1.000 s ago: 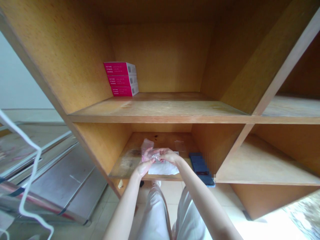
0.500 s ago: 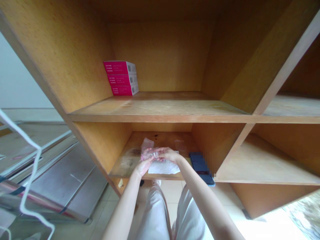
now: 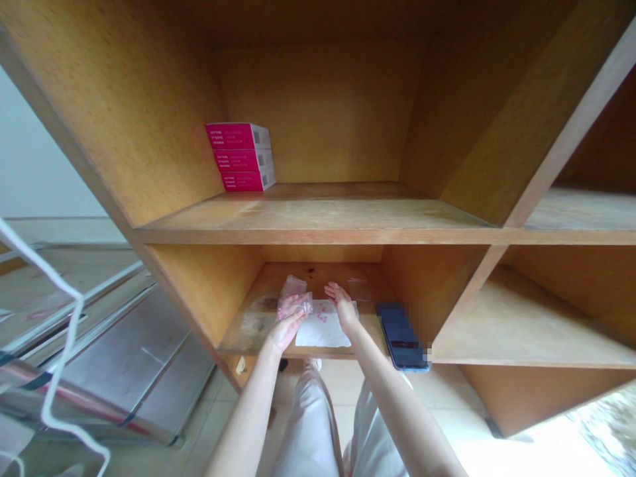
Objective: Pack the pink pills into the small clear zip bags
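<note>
In my left hand is a small clear plastic bag, gripped between thumb and fingers, with something pinkish showing through it. My right hand is open over the right side of a white sheet of paper, its fingers stretched out and nothing in them. Several small pink pieces lie on the paper between the hands; they are too small to name. Behind my left hand lies another clear bag, and a third clear bag lies flat beyond my right hand.
Both hands are inside the lower compartment of a wooden shelf. A dark phone lies at its right, partly pixelated and reaching the front edge. Three stacked pink boxes stand on the upper shelf. A white cable hangs at left.
My right hand has moved away from the bag in my left hand, to the right, and its fingers have spread. The pink pieces on the paper have come into view.
</note>
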Tool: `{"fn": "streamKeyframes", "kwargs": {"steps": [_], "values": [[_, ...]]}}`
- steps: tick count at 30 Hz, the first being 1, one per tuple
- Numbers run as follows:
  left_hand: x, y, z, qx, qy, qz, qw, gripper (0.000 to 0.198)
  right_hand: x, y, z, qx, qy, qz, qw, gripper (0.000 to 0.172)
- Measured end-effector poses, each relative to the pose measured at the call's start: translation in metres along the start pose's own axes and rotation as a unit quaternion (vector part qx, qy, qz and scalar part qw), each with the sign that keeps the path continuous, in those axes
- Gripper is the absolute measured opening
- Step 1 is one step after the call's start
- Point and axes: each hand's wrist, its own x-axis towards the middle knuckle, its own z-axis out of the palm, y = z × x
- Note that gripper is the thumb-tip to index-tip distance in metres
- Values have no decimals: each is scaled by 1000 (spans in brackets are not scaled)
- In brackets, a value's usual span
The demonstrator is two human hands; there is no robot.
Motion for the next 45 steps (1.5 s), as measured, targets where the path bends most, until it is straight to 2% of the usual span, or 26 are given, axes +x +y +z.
{"fn": "streamKeyframes", "kwargs": {"steps": [6, 11, 17, 26, 36, 45], "values": [[0, -1, -1, -4, 0, 4, 1000, 42, -1, 23, 13, 9, 46, -22, 999, 53], [0, -1, 0, -5, -5, 3, 1000, 41, -1, 34, 21, 54, 86, -13, 995, 53], [0, 1, 2, -8, -5, 5, 1000, 39, -1, 40, 26, 101, 89, 0, 991, 49], [-1, 0, 0, 4, -7, 2, 1000, 41, 2, 41, 22, 75, 74, -12, 994, 47], [0, 0, -1, 11, 1, -1, 1000, 40, -2, 37, 25, 70, 95, -23, 993, 51], [3, -2, -6, 14, 8, -5, 1000, 43, -5, 40, 24, 63, 86, -3, 994, 56]]}}
